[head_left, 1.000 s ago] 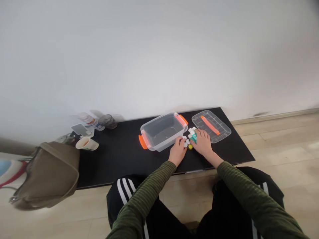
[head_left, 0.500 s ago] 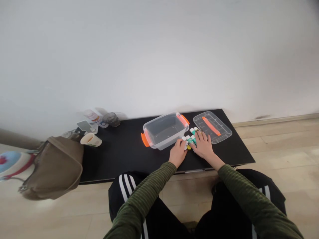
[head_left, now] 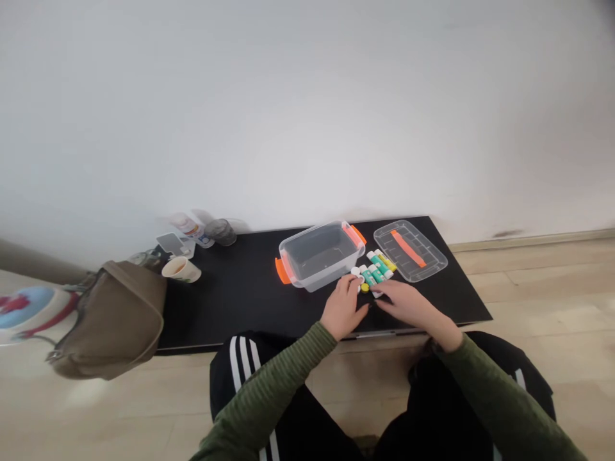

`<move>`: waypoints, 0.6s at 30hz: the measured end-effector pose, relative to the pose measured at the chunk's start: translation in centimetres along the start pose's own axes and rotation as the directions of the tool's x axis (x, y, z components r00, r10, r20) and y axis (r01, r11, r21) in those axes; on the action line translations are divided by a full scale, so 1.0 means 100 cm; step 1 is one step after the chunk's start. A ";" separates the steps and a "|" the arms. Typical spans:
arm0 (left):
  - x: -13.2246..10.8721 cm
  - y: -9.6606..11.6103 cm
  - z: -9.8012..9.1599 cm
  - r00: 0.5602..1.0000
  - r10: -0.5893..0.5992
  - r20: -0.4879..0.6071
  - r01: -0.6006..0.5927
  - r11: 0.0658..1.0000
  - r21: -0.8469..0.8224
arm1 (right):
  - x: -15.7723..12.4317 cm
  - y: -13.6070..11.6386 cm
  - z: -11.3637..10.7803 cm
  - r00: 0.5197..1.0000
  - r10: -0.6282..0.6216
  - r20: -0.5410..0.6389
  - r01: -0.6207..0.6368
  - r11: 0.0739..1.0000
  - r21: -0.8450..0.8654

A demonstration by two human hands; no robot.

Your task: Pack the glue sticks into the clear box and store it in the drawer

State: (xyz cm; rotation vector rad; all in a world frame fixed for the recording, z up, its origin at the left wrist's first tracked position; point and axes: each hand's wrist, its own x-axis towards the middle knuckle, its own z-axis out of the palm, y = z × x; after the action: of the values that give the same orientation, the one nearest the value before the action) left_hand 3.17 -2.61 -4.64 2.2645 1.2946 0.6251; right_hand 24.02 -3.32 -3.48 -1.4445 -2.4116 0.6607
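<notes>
My left hand [head_left: 343,307] rests near the table's front edge, thumb spread from its fingers. Its fingertips are beside small white round pieces [head_left: 355,271] and a yellow round cap [head_left: 365,288]. From the right, my right hand [head_left: 406,303] reaches in with fingers apart, close to the lower end of several small green-and-white tubes [head_left: 377,274] that look like glue sticks. Among these lies a yellow tube [head_left: 386,261]. Behind my hands stands an uncovered clear plastic box [head_left: 321,282] with orange latches. Its clear lid [head_left: 432,261], with an orange handle, lies to the right.
On the black table [head_left: 240,301], a paper cup [head_left: 181,269] with drink stands left. Near it are a white bottle [head_left: 193,230], a dark grey round container [head_left: 221,232] and a white flat device [head_left: 172,244]. A brown bag [head_left: 113,320] is at the far left. The wall closes off the back.
My right hand has drawn back off the tubes toward me, uncovering the green tubes and the yellow one. My left hand has shifted nearer to me, its thumb spreading away from the white pieces.
</notes>
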 end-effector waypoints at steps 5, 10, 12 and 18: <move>-0.031 0.034 -0.098 0.667 0.561 0.491 -0.103 0.722 -0.684 | -0.046 -0.054 -0.068 0.817 -0.558 0.143 0.419 0.746 0.517; -0.059 0.059 -0.109 0.983 0.175 0.054 -0.073 0.646 -0.760 | -0.064 -0.077 -0.061 0.751 -0.523 -0.403 0.658 0.547 0.517; -0.044 0.058 -0.083 0.998 -0.003 -0.062 -0.036 0.784 -0.620 | -0.046 -0.067 -0.040 0.829 -0.290 -0.478 0.501 0.765 0.405; 0.016 0.008 0.005 0.874 -0.392 0.288 0.467 0.509 -0.723 | 0.027 -0.019 0.004 0.885 0.466 -0.022 -0.438 0.847 0.302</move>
State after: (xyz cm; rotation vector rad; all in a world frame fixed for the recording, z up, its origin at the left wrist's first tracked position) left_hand 4.70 -1.65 -4.33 1.1675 1.1557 0.7030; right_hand 21.09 -1.82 -2.88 -1.8751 -1.8064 0.9751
